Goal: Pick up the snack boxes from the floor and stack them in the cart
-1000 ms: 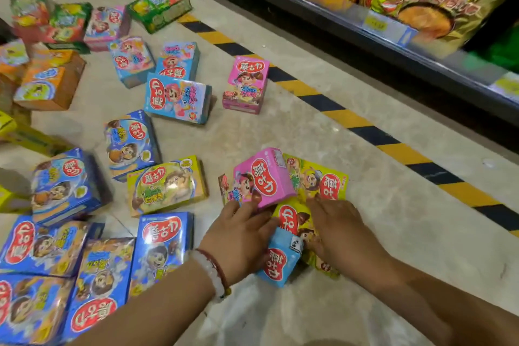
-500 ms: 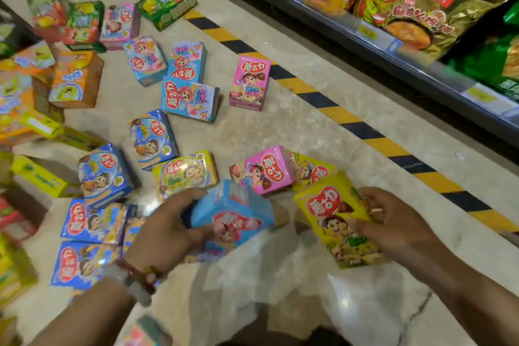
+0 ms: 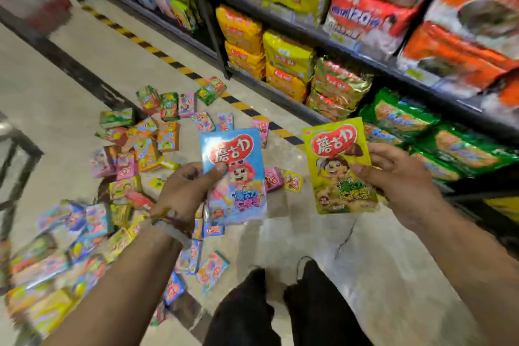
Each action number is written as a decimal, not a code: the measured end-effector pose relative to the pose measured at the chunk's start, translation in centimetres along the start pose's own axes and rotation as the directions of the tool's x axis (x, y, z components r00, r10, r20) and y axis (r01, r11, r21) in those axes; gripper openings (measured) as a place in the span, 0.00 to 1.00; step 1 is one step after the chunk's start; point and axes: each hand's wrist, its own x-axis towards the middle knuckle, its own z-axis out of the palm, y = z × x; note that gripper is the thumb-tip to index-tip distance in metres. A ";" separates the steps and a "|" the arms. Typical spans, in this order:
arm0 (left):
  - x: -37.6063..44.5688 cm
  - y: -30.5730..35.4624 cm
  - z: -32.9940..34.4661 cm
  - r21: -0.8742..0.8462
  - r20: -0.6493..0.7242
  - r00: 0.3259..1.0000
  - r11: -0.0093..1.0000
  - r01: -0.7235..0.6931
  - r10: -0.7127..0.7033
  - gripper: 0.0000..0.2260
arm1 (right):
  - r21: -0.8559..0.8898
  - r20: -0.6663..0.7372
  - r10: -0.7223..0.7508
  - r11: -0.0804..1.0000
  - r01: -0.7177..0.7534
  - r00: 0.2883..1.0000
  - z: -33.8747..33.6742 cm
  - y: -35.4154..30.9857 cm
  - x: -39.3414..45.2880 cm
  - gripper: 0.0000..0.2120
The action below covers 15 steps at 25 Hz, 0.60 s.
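My left hand [image 3: 186, 187] grips a light blue snack box [image 3: 235, 177] by its left edge, thumb across the front, and holds it upright well above the floor. My right hand [image 3: 404, 182] grips a yellow-green snack box [image 3: 338, 166] by its right edge, also upright and at about the same height. Several more snack boxes [image 3: 132, 166] in pink, blue, yellow, orange and green lie scattered on the floor below and to the left. A dark metal frame [image 3: 16, 168] shows at the left edge; I cannot tell whether it is the cart.
Store shelves [image 3: 337, 45] packed with large snack bags run along the right side. A yellow-and-black striped line [image 3: 168, 59] marks the floor in front of them. My dark trouser legs [image 3: 266, 309] stand at the bottom centre on the marble floor.
Both hands have lifted their boxes from near the floor up high. The view has risen and pulled back, showing the shelves and the whole pile.
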 end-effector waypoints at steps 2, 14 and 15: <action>-4.5 3.6 -0.4 -0.055 0.025 1.000 0.998 0.017 -0.016 0.16 | 0.023 -0.040 -0.034 0.999 0.035 0.999 -0.6 -4.3 -5.6 0.18; -25.7 8.6 -0.9 0.137 0.328 0.897 0.924 -0.356 0.297 0.15 | 0.353 -0.352 -0.080 0.911 0.212 0.932 -0.6 0.5 -35.8 0.52; -27.6 8.3 -0.1 0.165 0.378 0.869 0.900 -0.403 0.320 0.16 | 0.368 -0.392 -0.076 0.900 0.232 0.917 -1.0 1.7 -38.4 0.52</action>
